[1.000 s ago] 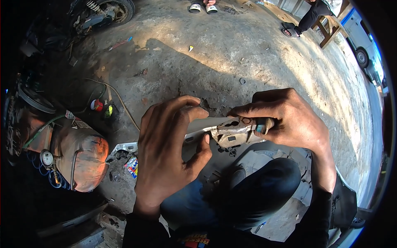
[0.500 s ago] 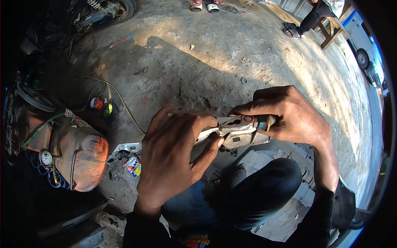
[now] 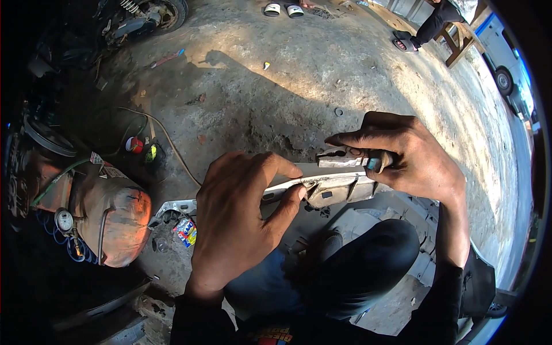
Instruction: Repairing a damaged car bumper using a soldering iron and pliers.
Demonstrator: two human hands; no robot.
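Note:
My right hand (image 3: 409,158) is closed around a pair of combination pliers (image 3: 343,157) with a teal grip; most of the handles are hidden in the palm. The metal jaws point left, just above the edge of a long, off-white vehicle body panel (image 3: 336,191). My left hand (image 3: 237,215) pinches that panel's raised edge between thumb and forefinger, near its middle. The panel lies across in front of my knees and has worn, ribbed recesses on its near side. Its left end, pierced with holes, shows past my left wrist.
An orange, rusty air tank (image 3: 123,221) with a gauge (image 3: 63,220) stands at left, a hose (image 3: 164,135) running from it over the concrete. A colourful packet (image 3: 185,232) lies beside it. A motorcycle (image 3: 141,23), a wooden bench (image 3: 457,46) and people's feet are farther off.
My right hand has lifted the pliers up and slightly right, off the panel's edge. My left hand keeps its pinch in nearly the same place.

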